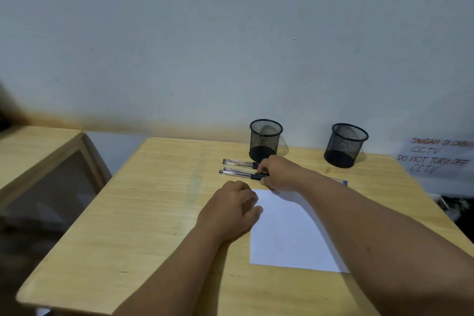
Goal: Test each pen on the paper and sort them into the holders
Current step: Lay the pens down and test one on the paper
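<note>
- At the frame's centre, a black-capped pen is pinched at its cap end by the right hand; two more pens lie just above it on the wooden table.
- The left hand is rested, fingers loosely curled and holding nothing, on the upper left corner of the white paper.
- Two mesh holders, left and right, are seen standing upright above the pens.

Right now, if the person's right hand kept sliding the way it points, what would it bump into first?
The right hand points leftward along the table and already grips the nearest pen. Going on, it would probably just run along the pens lying there; beyond them only bare table shows.
</note>
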